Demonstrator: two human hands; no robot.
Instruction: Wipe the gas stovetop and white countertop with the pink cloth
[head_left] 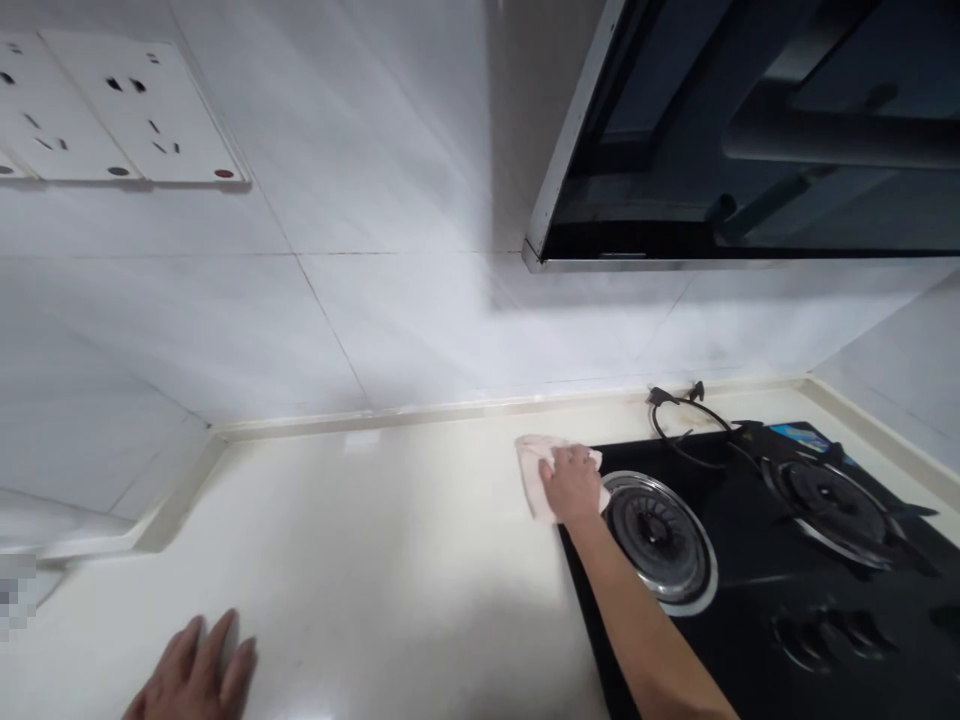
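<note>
My right hand (571, 484) presses a pale pink cloth (534, 470) down at the left back corner of a black glass gas hob (750, 560), where the hob meets the cream countertop (390, 560). Its fingers are curled over the cloth. My left hand (196, 672) lies flat on the countertop near the front edge, fingers stretched out and holding nothing. A steel-ringed left burner (660, 538) sits right beside the cloth.
A second burner (832, 500) with its pan support stands at the right of the hob. A black wire loop (686, 412) lies behind it. A range hood (750, 140) hangs above. White wall sockets (112, 110) are on the tiled wall.
</note>
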